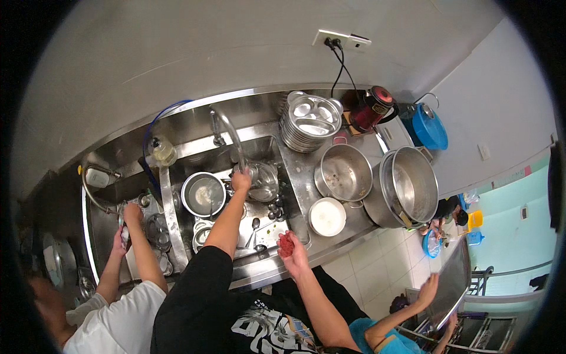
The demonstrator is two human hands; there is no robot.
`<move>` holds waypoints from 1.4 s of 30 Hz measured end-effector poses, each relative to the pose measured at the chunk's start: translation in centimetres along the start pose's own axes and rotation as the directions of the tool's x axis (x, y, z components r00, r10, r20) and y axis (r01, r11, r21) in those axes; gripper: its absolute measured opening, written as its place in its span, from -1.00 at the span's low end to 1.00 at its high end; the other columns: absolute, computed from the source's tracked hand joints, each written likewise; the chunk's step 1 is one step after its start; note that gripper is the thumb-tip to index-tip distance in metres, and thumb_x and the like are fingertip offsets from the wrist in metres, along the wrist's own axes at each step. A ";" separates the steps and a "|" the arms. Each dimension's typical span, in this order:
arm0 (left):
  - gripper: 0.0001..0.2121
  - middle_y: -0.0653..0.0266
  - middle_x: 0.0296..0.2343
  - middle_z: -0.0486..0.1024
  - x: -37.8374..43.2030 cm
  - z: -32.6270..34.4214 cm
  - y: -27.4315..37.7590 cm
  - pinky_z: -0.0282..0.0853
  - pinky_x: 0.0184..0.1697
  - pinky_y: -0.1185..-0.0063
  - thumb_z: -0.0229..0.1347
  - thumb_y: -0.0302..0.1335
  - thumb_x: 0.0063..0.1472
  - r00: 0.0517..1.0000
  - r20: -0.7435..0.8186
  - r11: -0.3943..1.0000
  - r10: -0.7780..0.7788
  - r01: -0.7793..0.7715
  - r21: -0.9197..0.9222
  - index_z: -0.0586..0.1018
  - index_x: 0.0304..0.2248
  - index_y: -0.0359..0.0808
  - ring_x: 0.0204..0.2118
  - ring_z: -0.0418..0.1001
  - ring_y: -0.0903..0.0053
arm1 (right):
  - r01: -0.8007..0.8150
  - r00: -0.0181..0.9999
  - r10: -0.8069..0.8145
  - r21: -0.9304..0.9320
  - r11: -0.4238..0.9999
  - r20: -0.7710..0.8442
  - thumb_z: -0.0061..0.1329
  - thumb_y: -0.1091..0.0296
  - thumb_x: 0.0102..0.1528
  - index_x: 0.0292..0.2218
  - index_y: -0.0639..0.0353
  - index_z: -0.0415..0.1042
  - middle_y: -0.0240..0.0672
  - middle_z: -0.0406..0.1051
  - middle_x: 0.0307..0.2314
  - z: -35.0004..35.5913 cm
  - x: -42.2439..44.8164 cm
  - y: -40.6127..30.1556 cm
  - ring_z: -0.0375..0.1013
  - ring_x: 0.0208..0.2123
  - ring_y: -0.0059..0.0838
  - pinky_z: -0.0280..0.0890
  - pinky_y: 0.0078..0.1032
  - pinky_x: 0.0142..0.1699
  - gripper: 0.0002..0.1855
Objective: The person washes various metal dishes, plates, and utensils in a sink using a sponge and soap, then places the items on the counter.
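Observation:
My left hand [241, 180] reaches over the sink [292, 194] and is closed at the lower end of the curved metal faucet [233, 132]. Just right of it lies a shiny round pot [264, 182], partly covered by the hand and spout. My right hand [295, 259], palm up over the sink's front edge, holds a red scrubbing pad [286, 245]. Left of my left hand, a metal pot [203, 194] contains cloudy water. Spoons [255, 223] and a ladle [260, 248] lie on the sink bottom.
Stacked divided metal trays [313, 117], a wide pot [346, 172], a white bowl [327, 217], large nested pots [413, 186] and a red electric kettle [375, 108] stand on the right counter. A person in white [119, 314] works at the left basin; another in blue [389, 336] is behind right.

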State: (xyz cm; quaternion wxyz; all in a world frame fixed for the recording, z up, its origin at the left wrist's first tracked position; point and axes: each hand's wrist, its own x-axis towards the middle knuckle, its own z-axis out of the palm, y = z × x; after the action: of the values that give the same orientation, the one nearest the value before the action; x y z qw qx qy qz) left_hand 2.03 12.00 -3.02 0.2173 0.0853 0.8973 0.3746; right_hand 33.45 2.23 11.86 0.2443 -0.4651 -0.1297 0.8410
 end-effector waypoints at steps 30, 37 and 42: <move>-0.74 0.12 -0.34 0.44 -8.1 1.6 -2.4 0.46 -0.16 0.39 -0.14 -0.72 0.11 0.829 0.506 0.138 -0.238 0.545 -0.827 0.39 -0.18 -0.45 -0.28 0.49 0.33 | -0.259 0.938 0.280 -0.124 0.958 0.203 -0.20 0.05 0.22 -0.29 0.05 0.42 -0.40 0.46 -0.45 -0.8 6.7 -14.5 0.39 -0.44 -0.51 0.24 -0.58 -0.40 -0.71; -0.62 0.03 -0.22 0.48 -10.3 -6.0 -8.3 0.40 -0.16 0.38 -0.09 -0.71 0.04 0.964 0.087 0.746 -0.250 0.249 -0.618 0.37 -0.08 -0.47 -0.22 0.49 0.29 | -0.162 0.957 0.225 -0.308 0.937 0.181 -0.16 0.28 0.21 -0.13 0.11 0.39 -0.39 0.46 -0.27 2.1 4.5 -11.4 0.45 -0.36 -0.51 0.24 -0.61 -0.40 -0.78; -0.45 -0.14 -0.15 0.36 -11.9 -8.5 -8.7 0.24 0.03 0.44 -0.13 -0.82 -0.05 0.940 -0.235 0.961 0.246 -0.269 -0.068 0.30 0.03 -0.44 -0.05 0.35 0.08 | -0.104 0.976 0.160 -0.328 0.939 0.149 -0.11 0.25 0.20 -0.20 0.09 0.38 -0.44 0.37 -0.47 1.8 4.2 -8.9 0.35 -0.48 -0.55 0.26 -0.59 -0.40 -0.83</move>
State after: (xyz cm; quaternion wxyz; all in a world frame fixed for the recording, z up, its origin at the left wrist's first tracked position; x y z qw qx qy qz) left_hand 8.87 -3.32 0.04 0.0677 0.1483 0.8776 0.4509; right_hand 32.67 12.02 13.75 0.0967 -0.4310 -0.2525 0.8609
